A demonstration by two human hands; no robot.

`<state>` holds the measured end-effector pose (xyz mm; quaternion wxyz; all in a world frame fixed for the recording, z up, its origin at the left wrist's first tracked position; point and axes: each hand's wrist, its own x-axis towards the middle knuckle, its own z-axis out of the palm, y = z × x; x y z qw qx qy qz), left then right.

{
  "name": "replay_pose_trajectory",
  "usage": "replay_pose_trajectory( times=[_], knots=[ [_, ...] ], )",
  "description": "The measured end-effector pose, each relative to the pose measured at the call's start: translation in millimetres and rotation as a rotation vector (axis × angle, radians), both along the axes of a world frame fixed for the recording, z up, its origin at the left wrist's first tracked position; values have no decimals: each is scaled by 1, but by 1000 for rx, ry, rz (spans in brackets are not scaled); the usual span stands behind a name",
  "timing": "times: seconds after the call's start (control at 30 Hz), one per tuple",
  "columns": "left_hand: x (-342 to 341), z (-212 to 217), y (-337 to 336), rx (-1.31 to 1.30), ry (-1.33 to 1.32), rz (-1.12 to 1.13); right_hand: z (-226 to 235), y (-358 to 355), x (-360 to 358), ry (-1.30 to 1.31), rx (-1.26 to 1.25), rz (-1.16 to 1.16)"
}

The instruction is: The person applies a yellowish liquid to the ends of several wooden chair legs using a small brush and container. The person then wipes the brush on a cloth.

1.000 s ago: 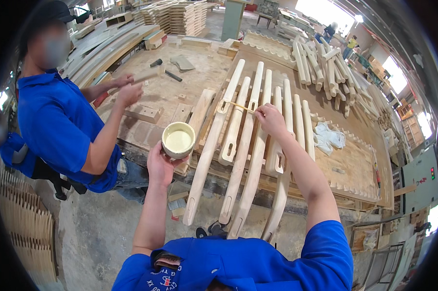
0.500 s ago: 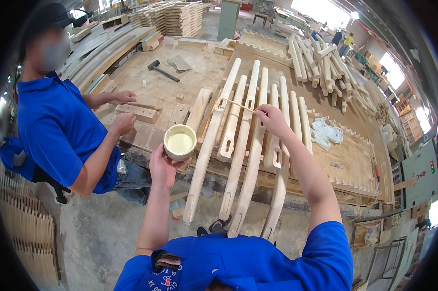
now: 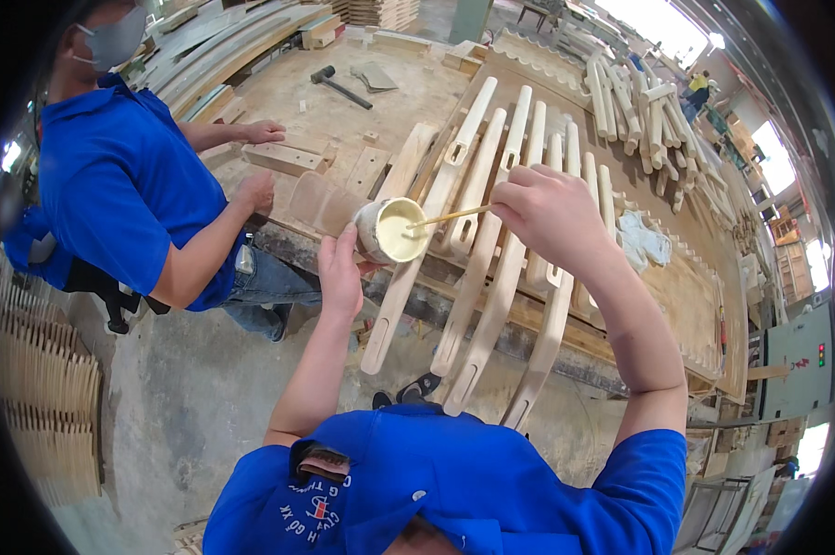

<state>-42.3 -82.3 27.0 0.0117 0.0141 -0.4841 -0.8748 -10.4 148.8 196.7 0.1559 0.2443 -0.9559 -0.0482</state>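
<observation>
My left hand (image 3: 341,276) is closed around a pale cup (image 3: 371,236), which tilts to the right. Cream-coloured liquid (image 3: 399,233) that looks like glue shows inside it. Between the fingers of my right hand (image 3: 547,208) is a thin wooden stick (image 3: 459,215), its far tip down in the liquid. Under both hands lie several long pale wooden bars (image 3: 491,319) with slots cut in them, side by side across the table edge. Their near ends stick out over the floor. The slot of the leftmost bar (image 3: 455,154) sits beyond the cup.
A co-worker in a blue shirt (image 3: 130,185) stands at the left, hands by a small wooden block (image 3: 286,159). On the table (image 3: 278,102) lie a mallet (image 3: 340,87) and white gloves (image 3: 644,242). Loose wooden pieces (image 3: 635,111) are heaped at the far right.
My right hand has brought the stick from the leftmost bar's slot into the cup. My left hand has raised the cup rightward and tilted it. The view has shifted.
</observation>
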Motion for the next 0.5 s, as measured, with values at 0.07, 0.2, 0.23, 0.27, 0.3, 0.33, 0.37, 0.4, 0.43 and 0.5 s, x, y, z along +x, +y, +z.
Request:
replay_pose_trajectory(
  times=[0.07, 0.2, 0.23, 0.27, 0.3, 0.33, 0.37, 0.4, 0.43, 0.5],
  knots=[
    [8, 4, 3, -19, 10, -4, -7, -5, -1, -8, 14, 16],
    [19, 7, 2, 56, -19, -56, -14, -3, 6, -324, -247, -64],
    [21, 8, 1, 93, -46, -71, -21, 3, 11, -393, -375, -88],
    [22, 8, 1, 119, -55, -92, -28, 9, 17, -460, -500, -116],
    [25, 7, 0, 141, -71, -107, -38, 12, 24, -528, -677, -179],
    [27, 5, -1, 163, -86, -123, -47, 13, 30, -517, -758, -187],
    [30, 6, 0, 185, -109, -128, -56, 14, 37, -503, -842, -200],
    [33, 9, 2, 207, -129, -139, -66, 16, 44, -482, -928, -215],
    [35, 11, 4, 228, -148, -153, -82, 20, 50, -440, -970, -233],
    [34, 6, 5, 209, -142, -188, -93, 16, 60, -483, -1049, -234]
  ],
)
